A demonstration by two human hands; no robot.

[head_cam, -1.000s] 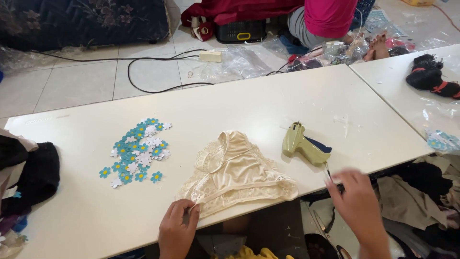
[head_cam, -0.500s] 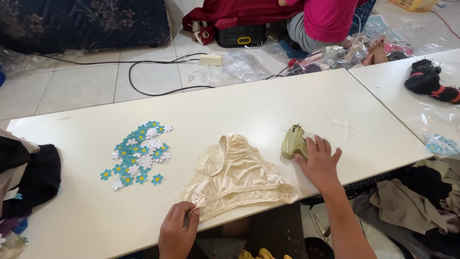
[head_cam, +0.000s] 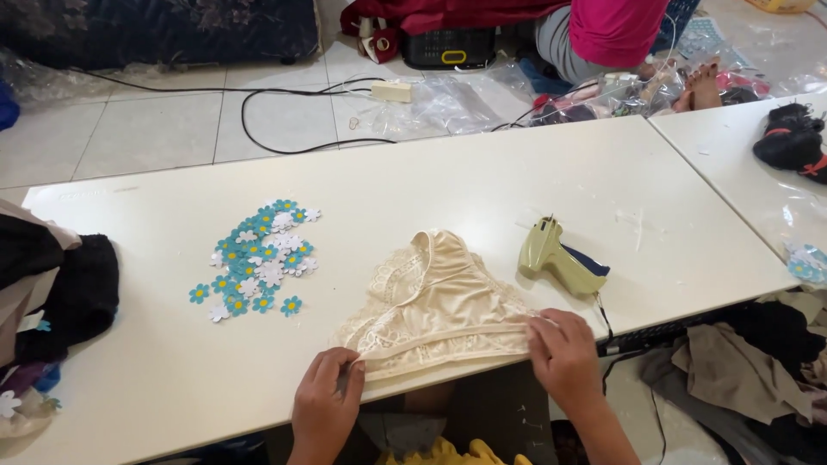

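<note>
1. Dark garments heaped at far left edge of white table.
2. Paper flowers, blue and white, scattered in loose pile left of centre.
3. Left hand at near table edge, fingers curled, pinching left corner of lace waistband.
4. Cream lace underwear spread flat near front edge, waistband toward wearer.
5. Right hand pressed palm-down on right end of waistband, fingers bent, gripping fabric.
6. Olive tagging gun lying just right of underwear, untouched.
</note>
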